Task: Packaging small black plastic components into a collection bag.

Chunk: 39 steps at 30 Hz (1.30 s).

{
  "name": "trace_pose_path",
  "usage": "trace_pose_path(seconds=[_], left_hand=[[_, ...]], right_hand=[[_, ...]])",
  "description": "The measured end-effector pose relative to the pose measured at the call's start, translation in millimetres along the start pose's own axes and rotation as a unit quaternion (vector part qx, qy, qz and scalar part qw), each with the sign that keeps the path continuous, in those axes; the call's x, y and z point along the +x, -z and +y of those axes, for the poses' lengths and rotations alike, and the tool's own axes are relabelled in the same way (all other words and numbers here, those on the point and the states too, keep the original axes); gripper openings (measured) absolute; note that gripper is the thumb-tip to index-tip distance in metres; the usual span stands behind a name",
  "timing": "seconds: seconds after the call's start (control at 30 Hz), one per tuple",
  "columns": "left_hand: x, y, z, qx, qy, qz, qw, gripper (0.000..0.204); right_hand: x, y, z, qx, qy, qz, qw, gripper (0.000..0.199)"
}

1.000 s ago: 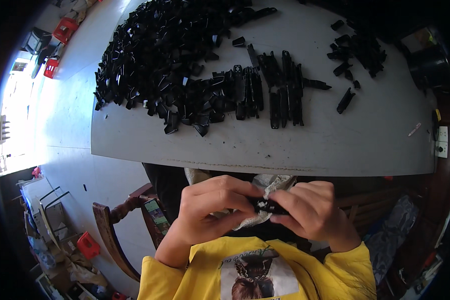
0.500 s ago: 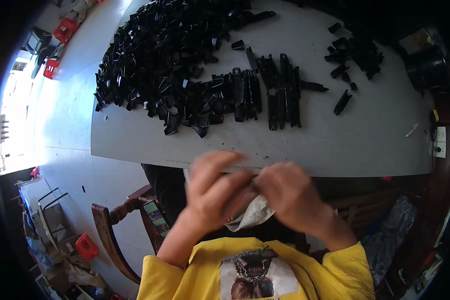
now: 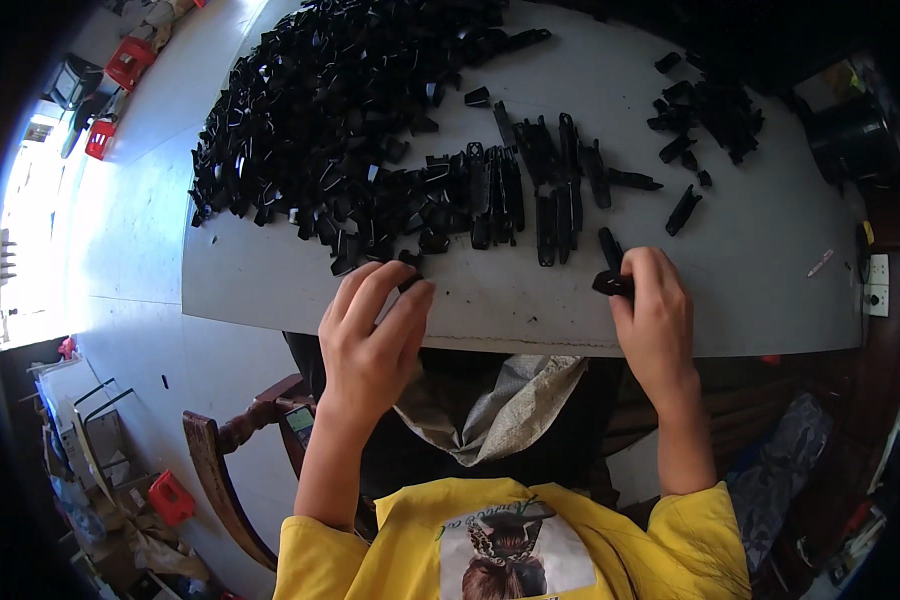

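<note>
My left hand (image 3: 370, 320) is at the near edge of the black heap, its fingers curled and closed on a small black plastic piece (image 3: 408, 270). To the right, my right hand (image 3: 658, 310) pinches a dark plastic part (image 3: 610, 284) between thumb and fingers, just above the table. A narrow black strip (image 3: 609, 244) sticks out beyond those fingers; whether it is gripped too I cannot tell. Between and beyond my hands, long black plastic strips (image 3: 547, 230) lie side by side in groups. A pale woven cloth or sack (image 3: 515, 410) drapes over my lap.
A large heap of black plastic pieces (image 3: 300, 120) covers the left of the grey table (image 3: 750, 280). A smaller black pile (image 3: 725, 120) lies at the far right. A wooden chair (image 3: 205, 450) stands at my left, with a phone (image 3: 300, 420) beside it.
My hands were together over my lap at the table edge. They have moved apart and forward, left to the heap, right to the strips. One long strip has shifted from its group.
</note>
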<state>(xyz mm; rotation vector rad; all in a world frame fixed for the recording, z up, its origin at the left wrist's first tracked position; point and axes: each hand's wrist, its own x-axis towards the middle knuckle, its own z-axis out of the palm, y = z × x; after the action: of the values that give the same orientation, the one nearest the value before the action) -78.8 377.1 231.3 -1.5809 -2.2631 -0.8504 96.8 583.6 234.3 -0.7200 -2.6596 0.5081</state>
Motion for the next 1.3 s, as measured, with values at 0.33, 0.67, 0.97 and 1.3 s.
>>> trace_pose_path(seconds=[0.33, 0.67, 0.97, 1.3], left_hand=[[9.4, 19.0, 44.9, -0.35, 0.057, -0.016, 0.935, 0.037], [8.2, 24.6, 49.3, -0.353, 0.039, -0.038, 0.934, 0.033], [3.2, 24.8, 73.9, -0.698, 0.206, -0.122, 0.675, 0.055], [5.7, 1.6, 43.7, -0.235, 0.127, -0.008, 0.964, 0.025]], right_hand=[[-16.1, 32.9, -54.9, 0.199, 0.142, -0.054, 0.968, 0.047], [-15.8, 36.8, -50.1, 0.196, 0.185, -0.098, 0.958, 0.049], [-36.4, 6.7, -65.2, 0.318, 0.267, -0.081, 0.906, 0.016], [-12.9, 4.2, -50.6, 0.198, 0.186, -0.103, 0.957, 0.01]])
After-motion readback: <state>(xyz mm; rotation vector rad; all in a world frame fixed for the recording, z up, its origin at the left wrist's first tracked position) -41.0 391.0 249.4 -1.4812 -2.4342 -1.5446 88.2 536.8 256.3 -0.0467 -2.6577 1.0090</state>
